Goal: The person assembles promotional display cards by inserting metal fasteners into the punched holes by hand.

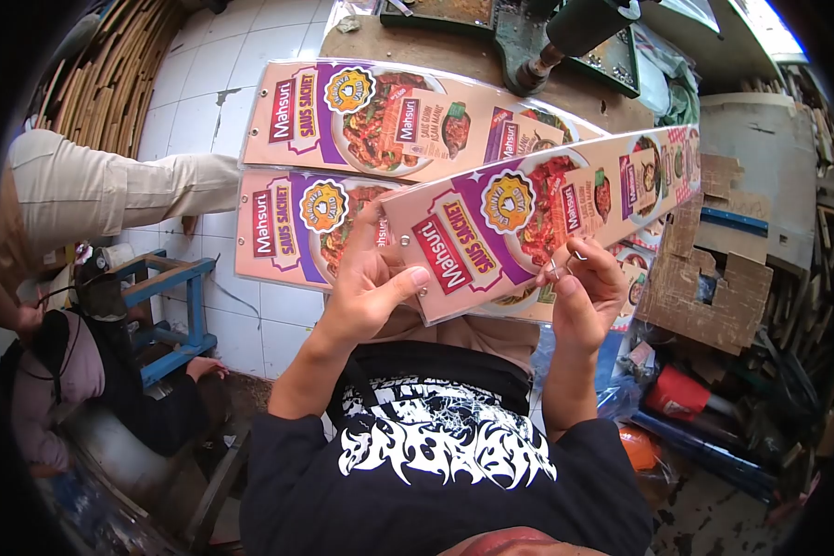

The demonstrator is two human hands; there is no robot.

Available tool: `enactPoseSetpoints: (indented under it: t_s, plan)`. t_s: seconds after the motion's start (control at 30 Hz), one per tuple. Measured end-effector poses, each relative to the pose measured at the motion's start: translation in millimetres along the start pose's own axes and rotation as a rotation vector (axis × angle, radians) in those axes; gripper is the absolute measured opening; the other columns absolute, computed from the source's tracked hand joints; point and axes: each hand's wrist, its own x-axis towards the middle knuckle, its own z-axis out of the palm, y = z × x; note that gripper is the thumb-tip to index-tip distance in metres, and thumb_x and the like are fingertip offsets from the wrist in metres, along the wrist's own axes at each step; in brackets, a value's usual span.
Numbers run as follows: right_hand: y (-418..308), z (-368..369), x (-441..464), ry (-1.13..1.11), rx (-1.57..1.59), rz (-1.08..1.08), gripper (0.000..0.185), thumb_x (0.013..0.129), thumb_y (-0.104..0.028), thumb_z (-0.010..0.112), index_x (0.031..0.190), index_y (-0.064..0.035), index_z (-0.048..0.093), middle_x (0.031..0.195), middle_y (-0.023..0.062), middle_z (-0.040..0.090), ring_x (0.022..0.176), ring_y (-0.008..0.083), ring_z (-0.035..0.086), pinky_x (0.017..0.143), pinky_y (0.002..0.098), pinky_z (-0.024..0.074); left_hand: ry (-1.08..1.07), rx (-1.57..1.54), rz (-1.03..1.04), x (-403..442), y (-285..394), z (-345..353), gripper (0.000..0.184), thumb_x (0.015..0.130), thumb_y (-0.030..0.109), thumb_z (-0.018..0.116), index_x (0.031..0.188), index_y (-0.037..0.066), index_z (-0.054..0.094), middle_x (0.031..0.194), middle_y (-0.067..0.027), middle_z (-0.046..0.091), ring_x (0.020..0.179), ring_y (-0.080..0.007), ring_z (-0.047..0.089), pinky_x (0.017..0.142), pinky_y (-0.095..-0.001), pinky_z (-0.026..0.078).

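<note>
My left hand grips the left end of a long printed sign reading "Mahsuri Saus Sachet", its thumb on the front face. The sign is tilted, its right end raised, and small metal eyelets show along its left edge. Over the lower edge of the sign, my right hand pinches a small, thin, bent metal wire; its exact shape is hard to make out. Behind lie two more signs of the same print, an upper sign and a lower sign, partly covered by the held one.
A dark press-like tool stands on the wooden table, beside a tray of small metal parts. Cardboard leans at right. Left are a blue metal frame, a person's beige trouser leg and another person's dark sleeve.
</note>
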Motion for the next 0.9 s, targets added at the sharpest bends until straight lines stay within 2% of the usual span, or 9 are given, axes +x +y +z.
enactPoseSetpoints:
  t_s: [0.17, 0.3, 0.4, 0.47, 0.53, 0.67, 0.7, 0.83, 0.9]
  plan:
    - [-12.0, 11.9, 8.0, -0.008, 0.011, -0.041, 0.035, 0.084, 0.005, 0.064, 0.119, 0.0059, 0.060, 0.097, 0.0125, 0.063, 0.087, 0.0186, 0.067, 0.081, 0.0303, 0.0536, 0.105, -0.012, 0.141, -1.0, 0.1, -0.9, 0.076, 0.089, -0.003, 0.057, 0.149, 0.009, 0.012, 0.133, -0.0203, 0.051, 0.111, -0.0275, 0.062, 0.087, -0.0384, 0.057]
    - [-10.3, 16.8, 10.3, 0.007, -0.064, -0.035, 0.037, 0.083, 0.007, 0.065, 0.120, 0.0054, 0.059, 0.098, 0.0128, 0.063, 0.085, 0.0189, 0.067, 0.081, 0.0295, 0.0531, 0.168, -0.072, 0.172, 5.6, -7.5, 0.8, 0.076, 0.090, -0.002, 0.057, 0.149, 0.009, 0.010, 0.133, -0.0205, 0.051, 0.110, -0.0269, 0.062, 0.087, -0.0382, 0.057]
    - [-10.5, 32.4, 13.3, 0.038, -0.144, -0.017, 0.036, 0.081, 0.008, 0.067, 0.116, 0.0054, 0.062, 0.093, 0.0122, 0.065, 0.081, 0.0175, 0.067, 0.076, 0.0271, 0.0525, 0.149, -0.063, 0.160, 9.9, -8.9, 2.7, 0.075, 0.091, -0.001, 0.056, 0.150, 0.009, 0.010, 0.131, -0.0209, 0.052, 0.110, -0.0260, 0.063, 0.088, -0.0380, 0.056]
    - [-8.2, 39.7, 18.2, -0.118, -0.422, -0.117, 0.033, 0.078, 0.008, 0.070, 0.111, 0.0047, 0.066, 0.086, 0.0109, 0.066, 0.076, 0.0150, 0.065, 0.069, 0.0258, 0.0512, 0.172, -0.055, 0.178, 14.6, -11.8, 2.8, 0.073, 0.092, 0.000, 0.055, 0.149, 0.009, 0.011, 0.127, -0.0214, 0.056, 0.108, -0.0254, 0.064, 0.088, -0.0379, 0.056]
    - [-4.9, 50.8, 19.4, -0.148, -0.494, -0.103, 0.032, 0.075, 0.007, 0.072, 0.107, 0.0022, 0.069, 0.080, 0.0098, 0.065, 0.070, 0.0148, 0.063, 0.063, 0.0261, 0.0494, 0.159, -0.086, 0.139, 14.6, -11.9, 1.7, 0.071, 0.093, 0.001, 0.055, 0.149, 0.009, 0.013, 0.124, -0.0214, 0.058, 0.107, -0.0252, 0.064, 0.087, -0.0380, 0.056]
    - [7.3, 64.7, 19.3, -0.230, -0.690, -0.217, 0.034, 0.071, 0.006, 0.073, 0.104, -0.0019, 0.070, 0.073, 0.0076, 0.061, 0.065, 0.0190, 0.059, 0.059, 0.0284, 0.0465, 0.200, -0.169, 0.110, 14.7, -13.9, 1.5, 0.061, 0.096, 0.007, 0.057, 0.145, 0.002, 0.021, 0.117, -0.0191, 0.062, 0.106, -0.0221, 0.065, 0.086, -0.0341, 0.055]
    - [8.9, 65.6, 19.9, -0.237, -0.729, -0.250, 0.034, 0.071, 0.005, 0.073, 0.103, -0.0024, 0.070, 0.072, 0.0069, 0.061, 0.064, 0.0193, 0.057, 0.059, 0.0294, 0.0454, 0.186, -0.140, 0.113, 15.4, -16.5, -1.3, 0.051, 0.098, 0.011, 0.055, 0.140, -0.003, 0.031, 0.114, -0.0162, 0.064, 0.105, -0.0209, 0.065, 0.086, -0.0323, 0.055]
    - [17.4, 67.4, 19.7, -0.227, -0.772, -0.295, 0.032, 0.070, 0.003, 0.072, 0.101, -0.0043, 0.071, 0.072, 0.0053, 0.060, 0.062, 0.0203, 0.054, 0.058, 0.0317, 0.0420, 0.127, -0.127, 0.038, 13.9, -23.1, -14.5, 0.042, 0.100, 0.014, 0.051, 0.136, -0.005, 0.039, 0.116, -0.0155, 0.063, 0.104, -0.0205, 0.065, 0.086, -0.0312, 0.055]
    - [18.5, 68.1, 21.7, -0.242, -0.780, -0.310, 0.031, 0.070, 0.003, 0.073, 0.100, -0.0044, 0.071, 0.072, 0.0053, 0.060, 0.063, 0.0204, 0.054, 0.058, 0.0319, 0.0420, 0.070, -0.265, 0.073, 14.3, -17.0, -8.3, 0.038, 0.101, 0.015, 0.048, 0.134, -0.005, 0.043, 0.119, -0.0151, 0.061, 0.104, -0.0200, 0.065, 0.086, -0.0315, 0.055]
